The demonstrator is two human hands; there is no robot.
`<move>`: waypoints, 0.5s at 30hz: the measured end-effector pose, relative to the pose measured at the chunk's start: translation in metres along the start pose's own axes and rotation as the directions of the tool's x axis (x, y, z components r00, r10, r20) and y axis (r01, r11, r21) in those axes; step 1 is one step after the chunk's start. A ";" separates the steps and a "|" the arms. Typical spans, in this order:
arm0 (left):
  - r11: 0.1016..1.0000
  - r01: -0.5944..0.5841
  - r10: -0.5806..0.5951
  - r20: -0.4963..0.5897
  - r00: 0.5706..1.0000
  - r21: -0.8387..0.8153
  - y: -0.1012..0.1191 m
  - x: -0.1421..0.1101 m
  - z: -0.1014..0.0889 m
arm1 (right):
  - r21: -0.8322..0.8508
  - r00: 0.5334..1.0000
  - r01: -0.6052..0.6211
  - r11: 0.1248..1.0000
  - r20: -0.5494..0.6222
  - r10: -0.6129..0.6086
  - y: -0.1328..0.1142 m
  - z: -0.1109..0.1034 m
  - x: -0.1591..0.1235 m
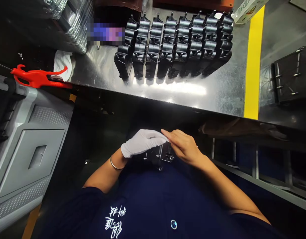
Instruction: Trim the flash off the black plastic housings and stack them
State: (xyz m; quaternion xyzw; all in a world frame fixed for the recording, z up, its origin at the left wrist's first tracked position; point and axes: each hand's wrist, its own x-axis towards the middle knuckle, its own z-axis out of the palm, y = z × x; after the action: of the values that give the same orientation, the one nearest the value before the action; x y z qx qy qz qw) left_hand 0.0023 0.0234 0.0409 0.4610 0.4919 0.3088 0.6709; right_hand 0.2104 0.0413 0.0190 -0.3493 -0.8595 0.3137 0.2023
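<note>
In front of my dark blue shirt, a black plastic part (164, 156) with shiny metal pins shows below my hands; much of it is covered by them. My left hand (144, 142), in a white glove, is closed over its top left side, fingers pressed together. On its right side is my bare right hand (184, 145), with fingers closed and their tips meeting the glove's fingertips. Beyond my hands, a row of several black ribbed plastic parts (176, 43) stands on the metal table (224, 96).
A red air blow gun (38, 75) and a white cloth (63, 63) lie at the table's left edge. A grey plastic crate (30, 149) stands at left. Yellow tape (253, 66) crosses the table at right, beside another black part (294, 74). A metal rack (257, 162) is lower right.
</note>
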 end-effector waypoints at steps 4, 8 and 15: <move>0.998 0.010 -0.016 -0.103 0.995 -0.058 0.001 0.000 -0.003 | 0.066 0.997 -0.078 0.995 0.004 0.077 -0.002 -0.010 -0.003; 0.991 0.067 -0.081 -0.123 0.989 -0.117 -0.001 -0.002 -0.006 | 0.329 0.989 -0.148 0.933 0.046 0.141 -0.008 -0.015 -0.005; 0.983 0.105 -0.121 -0.100 0.988 -0.153 -0.002 -0.002 -0.006 | 0.446 0.986 -0.167 0.879 0.073 0.150 -0.012 -0.014 -0.006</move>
State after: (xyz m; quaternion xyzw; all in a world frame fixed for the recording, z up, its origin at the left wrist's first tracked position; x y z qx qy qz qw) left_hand -0.0041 0.0224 0.0389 0.3640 0.5293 0.3301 0.6916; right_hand 0.2166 0.0357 0.0368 -0.3561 -0.7354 0.5261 0.2359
